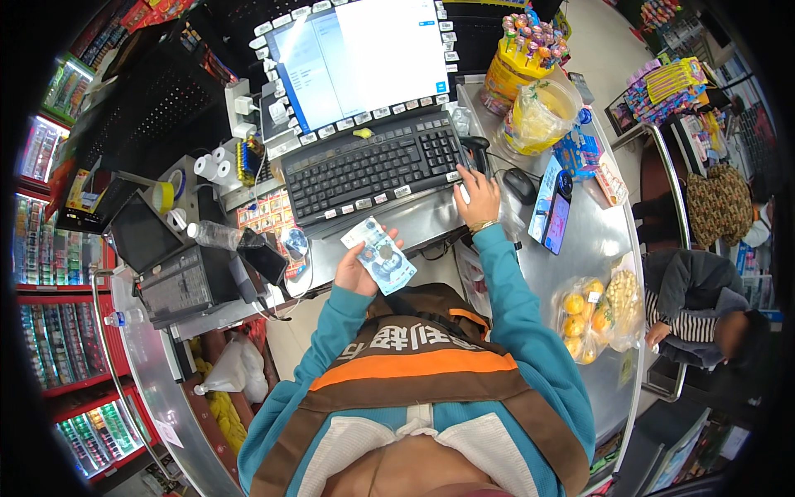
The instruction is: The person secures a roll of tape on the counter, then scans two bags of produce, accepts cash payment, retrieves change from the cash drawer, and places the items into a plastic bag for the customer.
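Note:
My left hand (356,273) is closed on a blue-grey banknote (387,263), holding it above the counter's near edge, in front of my apron (406,364). A paler end of the note, or a second note, shows at its top. My right hand (478,199) rests at the lower right corner of the black keyboard (364,170), fingers stretched toward the number keys. A small pale patch shows beside its fingers; I cannot make out what it is. Behind the keyboard stands a lit monitor (364,66) with small tags along its frame. A black mouse (520,185) lies right of my right hand.
On the right part of the metal counter (530,273) are bagged oranges (580,319), a tilted phone-like display (551,207), a yellow tub (542,116) and lollipops (534,40). A plastic bottle (214,234) lies at left. Beyond the counter, a person (696,302) is at the right.

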Action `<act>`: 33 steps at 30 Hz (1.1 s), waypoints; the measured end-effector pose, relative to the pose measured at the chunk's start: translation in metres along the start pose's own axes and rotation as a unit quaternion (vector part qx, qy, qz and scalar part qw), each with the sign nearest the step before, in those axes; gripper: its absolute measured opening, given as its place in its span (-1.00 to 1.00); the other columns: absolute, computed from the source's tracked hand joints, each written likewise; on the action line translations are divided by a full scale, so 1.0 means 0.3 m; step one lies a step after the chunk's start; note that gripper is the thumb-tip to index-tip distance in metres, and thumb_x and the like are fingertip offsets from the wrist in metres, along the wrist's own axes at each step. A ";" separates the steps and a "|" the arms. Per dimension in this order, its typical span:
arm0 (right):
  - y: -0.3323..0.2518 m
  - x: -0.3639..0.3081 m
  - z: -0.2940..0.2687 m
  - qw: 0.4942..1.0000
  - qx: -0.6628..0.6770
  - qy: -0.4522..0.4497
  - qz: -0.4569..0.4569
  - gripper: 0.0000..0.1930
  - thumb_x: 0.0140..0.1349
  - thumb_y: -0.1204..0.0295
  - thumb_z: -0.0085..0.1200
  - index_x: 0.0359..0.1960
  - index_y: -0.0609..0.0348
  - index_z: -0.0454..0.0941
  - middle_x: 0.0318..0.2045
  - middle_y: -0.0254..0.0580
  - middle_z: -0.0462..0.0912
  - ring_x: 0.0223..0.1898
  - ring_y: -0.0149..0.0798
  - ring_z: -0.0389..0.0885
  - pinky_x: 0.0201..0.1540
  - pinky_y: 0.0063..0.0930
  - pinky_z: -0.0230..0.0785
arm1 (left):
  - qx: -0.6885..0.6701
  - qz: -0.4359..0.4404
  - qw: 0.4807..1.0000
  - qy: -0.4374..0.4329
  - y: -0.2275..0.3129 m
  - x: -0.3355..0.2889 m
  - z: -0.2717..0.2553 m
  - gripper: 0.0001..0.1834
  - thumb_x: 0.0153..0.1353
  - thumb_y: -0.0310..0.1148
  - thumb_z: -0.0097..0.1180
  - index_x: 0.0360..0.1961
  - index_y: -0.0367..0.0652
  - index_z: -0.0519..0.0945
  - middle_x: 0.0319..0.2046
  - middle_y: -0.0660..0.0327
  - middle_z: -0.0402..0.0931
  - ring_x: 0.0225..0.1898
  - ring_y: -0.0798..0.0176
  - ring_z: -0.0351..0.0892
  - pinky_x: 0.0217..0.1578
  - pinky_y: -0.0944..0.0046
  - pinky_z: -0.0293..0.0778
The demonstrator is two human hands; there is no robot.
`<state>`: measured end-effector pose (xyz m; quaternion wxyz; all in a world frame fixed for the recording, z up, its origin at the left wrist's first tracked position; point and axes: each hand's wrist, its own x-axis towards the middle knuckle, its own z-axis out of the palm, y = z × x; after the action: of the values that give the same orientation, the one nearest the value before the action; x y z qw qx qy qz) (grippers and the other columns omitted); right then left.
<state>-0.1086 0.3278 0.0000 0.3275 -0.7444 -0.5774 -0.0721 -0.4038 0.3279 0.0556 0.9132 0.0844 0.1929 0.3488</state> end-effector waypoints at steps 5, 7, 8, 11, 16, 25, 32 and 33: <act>-0.080 0.020 -0.042 0.998 0.009 0.037 0.055 -0.60 0.13 0.28 0.07 0.06 -0.19 0.49 -0.06 -0.13 0.51 -0.08 -0.04 0.50 0.03 -0.12 0.25 | 0.002 -0.014 1.000 -0.002 -0.011 -0.002 0.025 -0.45 0.28 -0.30 -0.20 0.27 -0.29 0.13 0.24 -0.15 0.16 0.26 -0.19 0.17 0.26 -0.07 0.12; -0.145 0.009 -0.086 0.995 0.067 0.073 0.024 -0.61 0.12 0.37 0.07 0.03 -0.03 0.50 -0.14 -0.13 0.55 -0.15 -0.05 0.53 -0.05 -0.19 0.31 | 0.014 -0.011 1.000 0.006 -0.015 -0.008 0.027 -0.46 0.29 -0.30 -0.20 0.26 -0.29 0.14 0.25 -0.15 0.16 0.26 -0.19 0.17 0.25 -0.07 0.14; -0.184 -0.004 -0.110 0.990 0.119 0.070 0.014 -0.62 0.11 0.39 0.07 0.02 -0.01 0.51 -0.17 -0.16 0.57 -0.17 -0.08 0.53 -0.06 -0.21 0.31 | 0.024 -0.006 1.000 0.011 -0.022 -0.013 0.022 -0.46 0.29 -0.30 -0.20 0.26 -0.30 0.14 0.25 -0.14 0.15 0.26 -0.19 0.17 0.24 -0.06 0.15; -0.311 -0.084 -0.181 0.980 0.175 0.010 -0.097 -0.68 0.08 0.47 0.08 -0.07 0.07 0.56 -0.32 -0.23 0.61 -0.26 -0.15 0.55 -0.18 -0.30 0.35 | 0.027 0.001 0.999 0.018 -0.044 -0.021 -0.018 -0.50 0.30 -0.30 -0.18 0.22 -0.30 0.20 0.20 -0.11 0.25 0.22 -0.10 0.27 0.22 -0.02 0.20; -0.472 -0.193 -0.175 0.941 0.268 -0.083 -0.191 -0.70 0.00 0.40 0.19 -0.16 -0.01 0.60 -0.29 -0.38 0.60 -0.21 -0.21 0.54 -0.16 -0.34 0.36 | -0.005 -0.055 0.998 -0.010 -0.062 -0.008 -0.116 -0.51 0.35 -0.18 -0.24 0.19 -0.27 0.28 0.08 0.01 0.39 0.10 0.06 0.41 0.14 0.06 0.33; -0.455 -0.335 -0.129 0.947 0.241 -0.112 -0.181 -0.72 0.06 0.35 0.16 -0.13 -0.11 0.59 -0.25 -0.43 0.57 -0.12 -0.23 0.45 -0.03 -0.29 0.26 | 0.073 -0.068 0.992 0.074 -0.120 -0.041 -0.185 -0.49 0.37 -0.16 -0.29 0.18 -0.31 0.30 0.06 0.06 0.41 0.06 0.13 0.44 0.10 0.18 0.37; -0.430 -0.371 -0.152 0.941 0.306 -0.114 -0.091 -0.67 0.05 0.41 0.16 -0.09 -0.03 0.56 -0.29 -0.27 0.52 -0.16 -0.13 0.43 -0.07 -0.24 0.27 | 0.175 -0.060 0.979 0.082 -0.197 -0.026 -0.242 -0.47 0.39 -0.05 -0.29 0.09 -0.31 0.37 -0.03 0.09 0.46 -0.03 0.18 0.49 0.00 0.22 0.44; -0.426 -0.370 -0.158 0.936 0.325 -0.112 -0.074 -0.68 0.04 0.44 0.18 -0.11 -0.02 0.58 -0.30 -0.27 0.52 -0.18 -0.13 0.43 -0.08 -0.25 0.28 | 0.207 -0.058 0.967 0.133 -0.206 -0.018 -0.244 -0.50 0.38 -0.05 -0.24 0.01 -0.30 0.43 -0.12 0.12 0.50 -0.11 0.22 0.53 -0.09 0.26 0.48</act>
<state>-0.2476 0.2256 0.0346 0.4787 -0.5555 -0.6557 0.1797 -0.4003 0.2799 -0.0274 0.8606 0.2134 0.3856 0.2554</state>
